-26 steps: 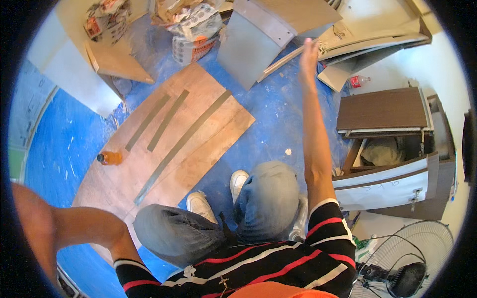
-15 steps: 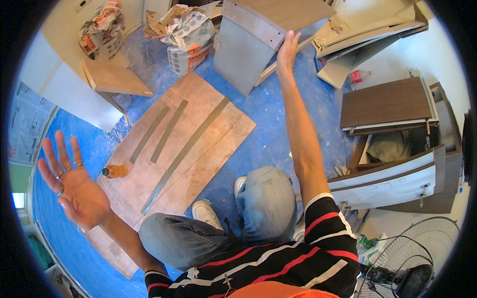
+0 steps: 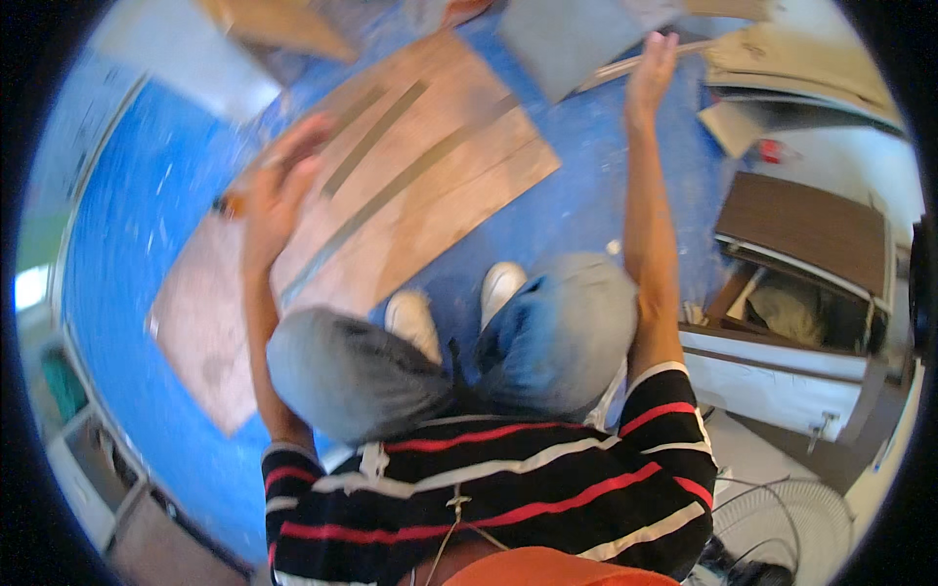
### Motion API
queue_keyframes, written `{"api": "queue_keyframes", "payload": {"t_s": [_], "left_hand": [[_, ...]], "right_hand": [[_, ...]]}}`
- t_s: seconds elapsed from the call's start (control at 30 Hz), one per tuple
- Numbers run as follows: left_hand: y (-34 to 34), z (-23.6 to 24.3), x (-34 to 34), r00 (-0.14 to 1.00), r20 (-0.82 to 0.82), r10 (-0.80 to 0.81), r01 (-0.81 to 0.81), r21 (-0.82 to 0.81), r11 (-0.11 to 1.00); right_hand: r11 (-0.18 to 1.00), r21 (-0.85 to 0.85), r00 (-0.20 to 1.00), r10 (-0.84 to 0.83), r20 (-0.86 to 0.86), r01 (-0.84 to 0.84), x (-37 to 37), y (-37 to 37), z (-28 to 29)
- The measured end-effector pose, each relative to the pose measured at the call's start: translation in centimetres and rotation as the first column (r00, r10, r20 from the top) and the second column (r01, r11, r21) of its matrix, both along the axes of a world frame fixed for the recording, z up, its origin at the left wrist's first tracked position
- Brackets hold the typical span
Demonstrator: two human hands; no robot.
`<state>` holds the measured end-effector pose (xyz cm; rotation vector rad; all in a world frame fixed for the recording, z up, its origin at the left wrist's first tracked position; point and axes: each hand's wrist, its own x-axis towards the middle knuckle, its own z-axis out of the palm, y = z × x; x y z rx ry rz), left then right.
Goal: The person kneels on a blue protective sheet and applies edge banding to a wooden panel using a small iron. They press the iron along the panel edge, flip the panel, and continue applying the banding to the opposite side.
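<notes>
My left hand [image 3: 278, 190] is raised over a wooden board [image 3: 479, 205] on the floor, holding nothing. It is smeared by motion, but the fingers look stretched out with the thumb apart. Behind it an orange bottle [image 3: 231, 205] is mostly hidden. Several dark strips lie lengthwise on the board, the longest strip [image 3: 401, 186] toward its right side. My right hand [image 3: 653, 83] is held out far right with straight fingers and nothing in it. Nearest to it in the picture are a grey panel [image 3: 562, 44] and a thin wooden edge [image 3: 608, 72]; contact cannot be told.
Blue sheeting [image 3: 127, 283] covers the floor. At the right are a brown cabinet piece [image 3: 806, 230], a white panel [image 3: 772, 376] and stacked beige boards [image 3: 811, 63]. A fan [image 3: 801, 518] stands at the lower right. My shoes [image 3: 412, 317] rest near the board.
The view has shifted, so the board and cabinet pieces sit differently in it. My left hand has swung inward from the far left to over the board. My right hand stays extended.
</notes>
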<state>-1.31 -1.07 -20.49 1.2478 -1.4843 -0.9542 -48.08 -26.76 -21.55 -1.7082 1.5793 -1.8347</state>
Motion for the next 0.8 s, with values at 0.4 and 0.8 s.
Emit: {"api": "queue_keyframes", "payload": {"t_s": [0.4, 0.8], "left_hand": [[7.3, -22.2, -3.5, 0.649, 0.751, 0.123, -0.232, 0.042, 0.972], [7.8, -25.5, -3.0, 0.510, 0.851, 0.127, -0.196, -0.029, 0.980]], "right_hand": [[0.546, 0.752, 0.876, 0.474, 0.087, -0.370, 6.5, 11.7, -24.1], [0.445, 0.809, 0.842, 0.529, 0.108, -0.383, 5.6, 12.1, -25.6]]}}
